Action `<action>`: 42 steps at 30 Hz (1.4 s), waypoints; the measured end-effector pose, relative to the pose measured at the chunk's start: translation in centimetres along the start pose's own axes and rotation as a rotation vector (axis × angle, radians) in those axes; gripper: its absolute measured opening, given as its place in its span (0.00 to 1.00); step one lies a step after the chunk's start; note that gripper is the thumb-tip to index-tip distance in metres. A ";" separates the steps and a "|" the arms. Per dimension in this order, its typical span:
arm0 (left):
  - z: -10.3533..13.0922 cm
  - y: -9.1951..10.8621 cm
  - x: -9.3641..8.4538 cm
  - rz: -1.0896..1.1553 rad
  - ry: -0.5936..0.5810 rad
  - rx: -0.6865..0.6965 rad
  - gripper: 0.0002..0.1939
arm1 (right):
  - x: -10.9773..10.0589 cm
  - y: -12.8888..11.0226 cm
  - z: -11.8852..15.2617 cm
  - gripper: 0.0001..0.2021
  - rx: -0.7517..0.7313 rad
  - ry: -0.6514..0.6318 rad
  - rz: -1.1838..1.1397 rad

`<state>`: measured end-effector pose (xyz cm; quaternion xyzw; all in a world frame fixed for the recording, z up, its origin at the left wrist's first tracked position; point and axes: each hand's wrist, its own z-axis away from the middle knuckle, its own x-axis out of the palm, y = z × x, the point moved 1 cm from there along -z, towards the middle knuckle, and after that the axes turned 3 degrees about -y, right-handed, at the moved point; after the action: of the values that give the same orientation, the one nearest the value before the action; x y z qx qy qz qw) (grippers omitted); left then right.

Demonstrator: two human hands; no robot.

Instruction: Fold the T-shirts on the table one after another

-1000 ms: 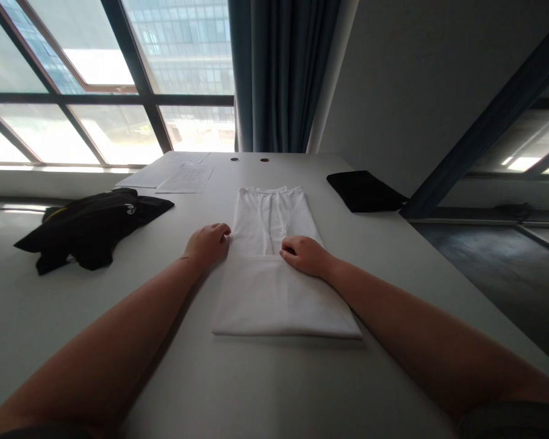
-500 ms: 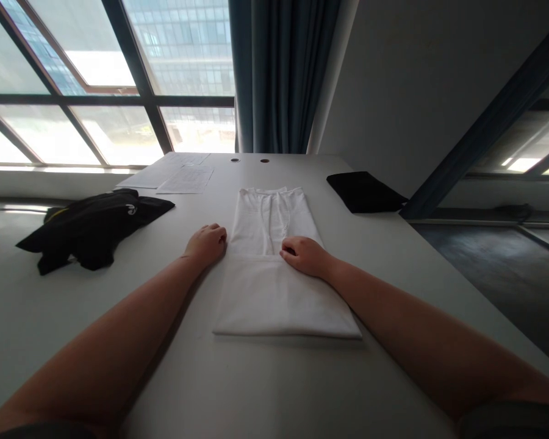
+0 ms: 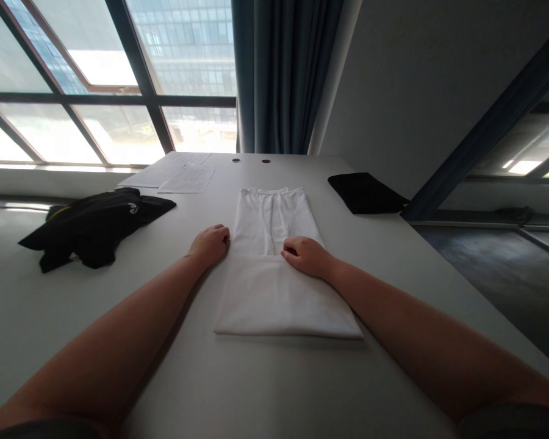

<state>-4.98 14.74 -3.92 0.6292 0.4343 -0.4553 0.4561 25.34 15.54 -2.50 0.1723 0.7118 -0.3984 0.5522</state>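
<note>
A white T-shirt (image 3: 286,296) lies folded into a long rectangle in front of me, its near part turned up over the rest. Narrow lengthwise folds show on its far part. My right hand (image 3: 304,255) rests on top of it, fingers curled and thumb closed at the edge of the turned-up part. Against the shirt's left edge is my left hand (image 3: 211,244), its fingers curled in. The fingertips of that hand are hidden, so whether it pinches the cloth does not show.
A crumpled black garment (image 3: 96,228) lies on the white table (image 3: 174,341) at the left. Printed sheets (image 3: 187,178) lie at the far left. At the far right is a folded black cloth (image 3: 366,192). Beyond the table hang a blue curtain (image 3: 283,79) and windows.
The view has shifted very slightly. Both hands stay at nearly the same spots, and the shirt keeps its shape.
</note>
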 end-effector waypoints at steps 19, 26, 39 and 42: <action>0.6 2.9 -1.2 0.168 0.093 0.043 0.17 | 0.1 0.0 0.0 0.08 -0.003 -0.002 0.022; 3.6 9.8 -0.6 -0.070 0.012 0.197 0.16 | 0.3 0.1 -0.1 0.08 -0.037 0.010 0.037; 2.9 8.8 -0.4 -0.203 -0.094 0.243 0.14 | 0.5 -0.1 0.1 0.12 -0.102 0.012 0.152; 2.9 9.0 -0.4 -0.242 -0.099 0.235 0.14 | 0.6 -0.1 0.0 0.13 -0.105 0.010 0.162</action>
<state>3.04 10.02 -2.41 0.5982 0.4276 -0.5850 0.3421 25.12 15.40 -2.99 0.2020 0.7182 -0.3135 0.5875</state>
